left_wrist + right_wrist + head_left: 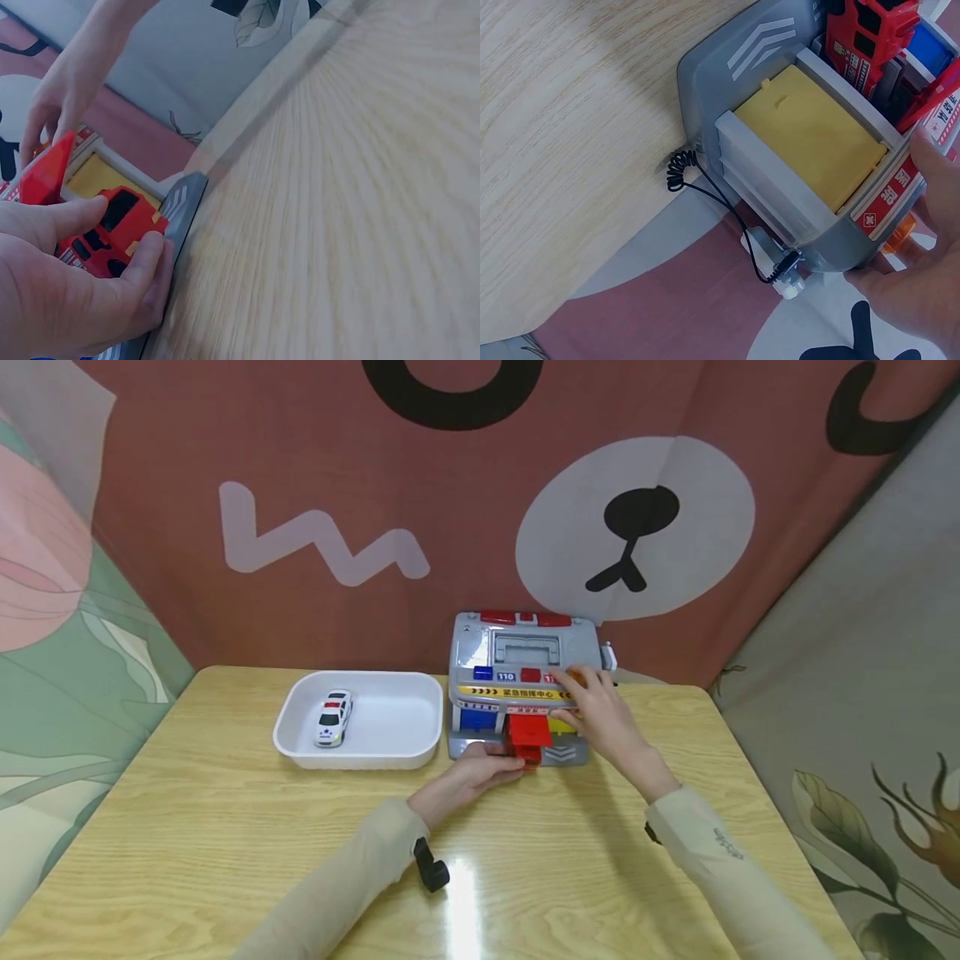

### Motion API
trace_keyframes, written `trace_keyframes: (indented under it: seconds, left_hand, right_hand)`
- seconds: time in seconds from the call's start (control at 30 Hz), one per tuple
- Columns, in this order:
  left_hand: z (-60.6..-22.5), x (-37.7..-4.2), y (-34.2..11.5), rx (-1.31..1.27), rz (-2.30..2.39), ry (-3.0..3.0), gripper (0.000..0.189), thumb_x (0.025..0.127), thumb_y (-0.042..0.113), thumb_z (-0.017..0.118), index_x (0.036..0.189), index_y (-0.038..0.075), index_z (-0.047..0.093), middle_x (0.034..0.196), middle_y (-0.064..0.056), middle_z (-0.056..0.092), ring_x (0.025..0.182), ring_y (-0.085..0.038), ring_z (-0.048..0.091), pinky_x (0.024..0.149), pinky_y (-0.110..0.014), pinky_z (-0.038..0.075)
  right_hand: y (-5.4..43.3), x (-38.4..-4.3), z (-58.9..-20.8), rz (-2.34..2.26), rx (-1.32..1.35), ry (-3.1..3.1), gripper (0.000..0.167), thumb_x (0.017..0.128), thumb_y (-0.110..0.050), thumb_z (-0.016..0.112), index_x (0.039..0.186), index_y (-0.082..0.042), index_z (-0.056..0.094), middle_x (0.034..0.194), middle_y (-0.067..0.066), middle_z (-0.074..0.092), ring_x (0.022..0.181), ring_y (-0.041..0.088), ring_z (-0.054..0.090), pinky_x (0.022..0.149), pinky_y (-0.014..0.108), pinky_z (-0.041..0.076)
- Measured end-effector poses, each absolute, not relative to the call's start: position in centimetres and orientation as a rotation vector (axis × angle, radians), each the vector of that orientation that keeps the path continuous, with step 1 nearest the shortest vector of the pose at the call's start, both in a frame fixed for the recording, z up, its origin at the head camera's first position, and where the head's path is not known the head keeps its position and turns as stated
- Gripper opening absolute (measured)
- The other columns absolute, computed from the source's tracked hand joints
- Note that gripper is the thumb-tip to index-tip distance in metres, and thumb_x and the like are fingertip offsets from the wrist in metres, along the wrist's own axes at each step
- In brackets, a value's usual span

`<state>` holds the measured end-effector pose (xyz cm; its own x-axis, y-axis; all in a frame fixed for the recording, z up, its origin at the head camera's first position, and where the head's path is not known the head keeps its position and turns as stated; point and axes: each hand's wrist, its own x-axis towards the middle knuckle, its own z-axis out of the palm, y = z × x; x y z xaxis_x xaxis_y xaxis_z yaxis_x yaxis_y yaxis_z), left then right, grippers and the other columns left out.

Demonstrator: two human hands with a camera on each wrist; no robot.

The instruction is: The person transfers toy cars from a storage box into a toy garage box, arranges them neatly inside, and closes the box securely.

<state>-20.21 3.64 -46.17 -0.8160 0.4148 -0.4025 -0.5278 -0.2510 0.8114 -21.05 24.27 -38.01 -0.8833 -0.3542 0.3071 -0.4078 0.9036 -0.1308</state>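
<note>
A grey toy garage (pixel 472 647) stands toward the table's back edge, with its red door (pixel 531 729) swung up. My left hand (pixel 480 767) pinches a red toy fire truck (pixel 112 232) between thumb and fingers at the red doorway. In the left wrist view, the truck's black windows show between the fingers. My right hand (pixel 603 714) grips the garage's upper right front, thumb at the front panel and fingers over the top beside an orange knob (pixel 900 232). A yellow door (pixel 810 139) and a blue door (pixel 477 718) flank the red one, both down.
Left of the garage is a white tray (pixel 397 760) holding a white toy police car (pixel 333 718). A white handset (pixel 769 262) with a black coiled cord (pixel 682 169) hangs at the garage's side. A printed curtain (pixel 337 627) rises behind the wooden table (pixel 337 827).
</note>
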Motion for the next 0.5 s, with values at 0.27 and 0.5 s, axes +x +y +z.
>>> trace_keyframes:
  seconds: [0.27, 0.5]
  left_hand:
    - [-46.4, -20.8, 3.3, -0.111, 2.031, 1.525, 0.026, 0.09, -0.005, 0.062, 0.113, -0.015, 0.053, 0.11, -0.026, 0.064, 0.106, -0.038, 0.063, 0.088, -0.039, 0.053]
    - [-46.6, -21.4, 2.9, -0.049, 1.976, 1.562, 0.032, 0.098, 0.006, 0.054, 0.116, -0.02, 0.054, 0.105, -0.033, 0.064, 0.1, -0.039, 0.065, 0.082, -0.039, 0.055]
  right_hand:
    - [24.4, -21.1, -38.0, 0.258, 0.565, -2.795, 0.069, 0.085, -0.032, 0.073, 0.144, -0.011, 0.046, 0.134, 0.019, 0.042, 0.117, 0.037, 0.039, 0.09, 0.05, 0.048]
    - [24.3, -21.0, -38.0, 0.27, 0.565, -2.795, 0.069, 0.084, -0.032, 0.074, 0.144, -0.013, 0.046, 0.134, 0.018, 0.042, 0.117, 0.036, 0.039, 0.09, 0.049, 0.049]
